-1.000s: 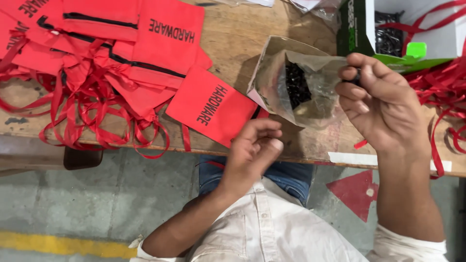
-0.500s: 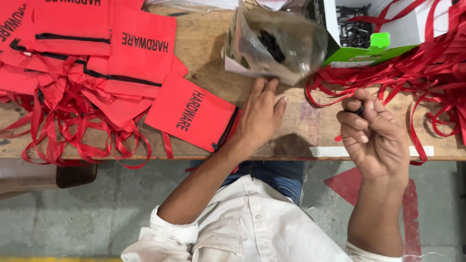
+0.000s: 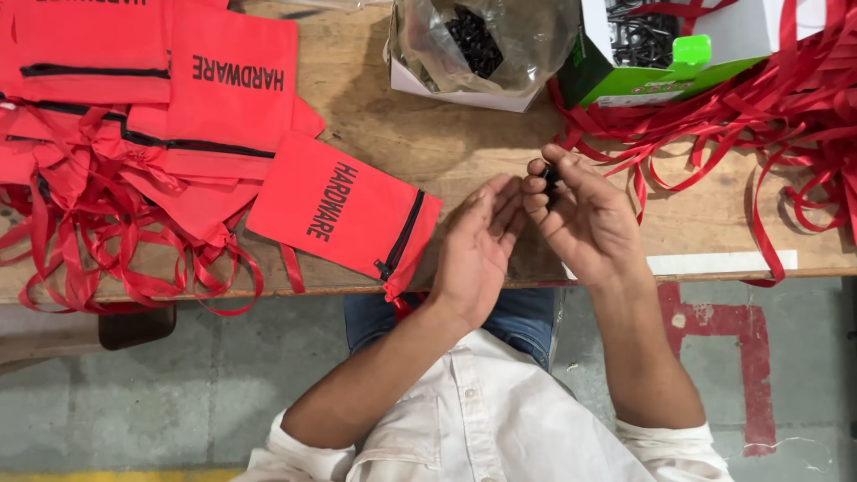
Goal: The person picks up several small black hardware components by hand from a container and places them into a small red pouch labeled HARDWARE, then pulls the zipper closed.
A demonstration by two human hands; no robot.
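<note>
Red pouches (image 3: 134, 116) cover the worktop's (image 3: 375, 107) left end, one zipped pouch (image 3: 344, 214) lying at the near edge just beside the left hand (image 3: 478, 245), whose fingers are open and loosely cupped, holding nothing. The right hand (image 3: 585, 219) pinches small black parts (image 3: 550, 177) in its curled fingers near the edge. Behind it stand a plastic bag (image 3: 482, 40) and a green box (image 3: 661, 54), with red ribbons (image 3: 786, 125) at the right end.

Bright even light, soft shadows, sharp focus, slight plastic glare

A single head-worn camera looks steeply down from close above the desk (image 3: 428, 143) edge, lap and floor in view.
</note>
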